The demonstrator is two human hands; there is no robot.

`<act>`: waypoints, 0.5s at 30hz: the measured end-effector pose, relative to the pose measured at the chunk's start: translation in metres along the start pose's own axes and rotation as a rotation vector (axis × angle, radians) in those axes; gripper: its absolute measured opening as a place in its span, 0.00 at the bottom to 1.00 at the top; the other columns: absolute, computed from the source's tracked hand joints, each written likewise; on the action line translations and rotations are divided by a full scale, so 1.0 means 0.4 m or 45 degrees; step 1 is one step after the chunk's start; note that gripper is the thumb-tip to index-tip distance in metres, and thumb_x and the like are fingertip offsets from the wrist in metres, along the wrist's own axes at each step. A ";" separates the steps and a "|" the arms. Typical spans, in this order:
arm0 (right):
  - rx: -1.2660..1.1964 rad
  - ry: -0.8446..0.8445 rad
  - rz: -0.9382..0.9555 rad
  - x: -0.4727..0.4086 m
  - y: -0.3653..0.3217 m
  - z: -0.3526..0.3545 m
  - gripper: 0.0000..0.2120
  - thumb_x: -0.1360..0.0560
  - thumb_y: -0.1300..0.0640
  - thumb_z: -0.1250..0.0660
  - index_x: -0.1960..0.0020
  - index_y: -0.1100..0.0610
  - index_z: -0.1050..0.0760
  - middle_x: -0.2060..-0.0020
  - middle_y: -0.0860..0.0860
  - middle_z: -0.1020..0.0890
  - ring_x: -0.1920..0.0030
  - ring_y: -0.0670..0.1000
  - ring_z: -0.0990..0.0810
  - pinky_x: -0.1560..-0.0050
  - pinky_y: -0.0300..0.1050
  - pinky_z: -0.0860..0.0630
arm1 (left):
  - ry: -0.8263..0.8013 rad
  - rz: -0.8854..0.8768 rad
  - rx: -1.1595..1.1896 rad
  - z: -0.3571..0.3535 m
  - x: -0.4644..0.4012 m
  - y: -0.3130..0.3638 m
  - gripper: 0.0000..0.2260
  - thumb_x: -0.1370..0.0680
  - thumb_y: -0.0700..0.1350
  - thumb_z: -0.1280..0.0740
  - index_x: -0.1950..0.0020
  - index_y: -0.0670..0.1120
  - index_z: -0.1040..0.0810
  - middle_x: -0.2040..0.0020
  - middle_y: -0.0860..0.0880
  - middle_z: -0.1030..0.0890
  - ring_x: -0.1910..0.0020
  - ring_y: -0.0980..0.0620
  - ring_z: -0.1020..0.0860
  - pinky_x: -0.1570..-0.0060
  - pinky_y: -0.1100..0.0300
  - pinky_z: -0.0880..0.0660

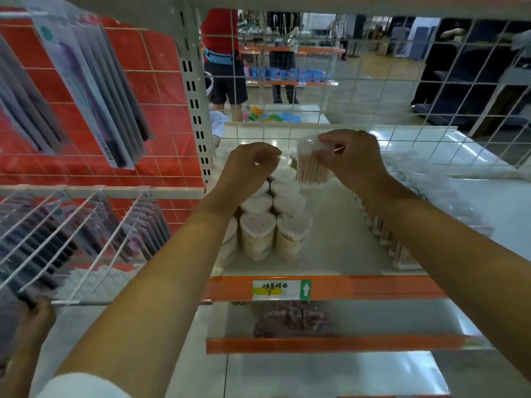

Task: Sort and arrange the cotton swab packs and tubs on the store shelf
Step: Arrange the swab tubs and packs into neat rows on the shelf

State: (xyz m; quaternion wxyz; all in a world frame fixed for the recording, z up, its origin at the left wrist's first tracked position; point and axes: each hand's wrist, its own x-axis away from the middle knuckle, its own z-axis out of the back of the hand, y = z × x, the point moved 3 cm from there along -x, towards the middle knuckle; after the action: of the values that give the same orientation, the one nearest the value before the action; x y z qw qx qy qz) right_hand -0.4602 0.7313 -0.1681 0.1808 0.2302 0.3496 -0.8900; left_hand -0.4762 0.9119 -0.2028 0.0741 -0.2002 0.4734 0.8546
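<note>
we have our right hand (352, 156) curled around the top of a clear tub (311, 168) of cotton swabs, holding it in the air above the back of the shelf (330, 242), just behind the two rows of tubs (275, 214) that already stand there. our left hand (250, 165) hovers over the far end of those rows with its fingers bent; whether it pinches anything we cannot tell, since the palm side is turned away from us. along the right side a line of flat swab packs (388, 239) runs under our right forearm, and looser clear packs (425, 179) lie further right. the first risk, as we judge it, is the grip itself: we hold the tub by its lid end only, so if the lid is loose the body could drop and scatter swabs over the rows. something thin sticks out beside our right fingers, perhaps a single swab, and it could fall unnoticed. setting the tub down among tubs packed this close could also tip a neighbour, and these tall narrow tubs would likely topple one another. our right forearm passes low over the flat packs, so a careless pull back could drag them off the orange shelf edge (373, 287).
</note>
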 end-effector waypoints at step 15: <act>-0.736 -0.115 -0.227 0.247 -0.158 0.148 0.10 0.33 0.60 0.26 0.54 0.48 0.20 0.63 0.43 0.16 0.61 0.41 0.18 0.61 0.30 0.24 | -0.279 0.211 1.094 -0.012 0.279 0.132 0.12 0.28 0.43 0.37 0.46 0.47 0.22 0.54 0.52 0.17 0.52 0.52 0.19 0.53 0.59 0.21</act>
State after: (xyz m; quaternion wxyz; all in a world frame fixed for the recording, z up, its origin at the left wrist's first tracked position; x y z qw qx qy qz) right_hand -0.5894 0.7173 -0.1483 0.1754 0.0978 0.5986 -0.7755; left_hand -0.5931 0.8722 -0.2101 0.1315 -0.0209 0.7890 0.5998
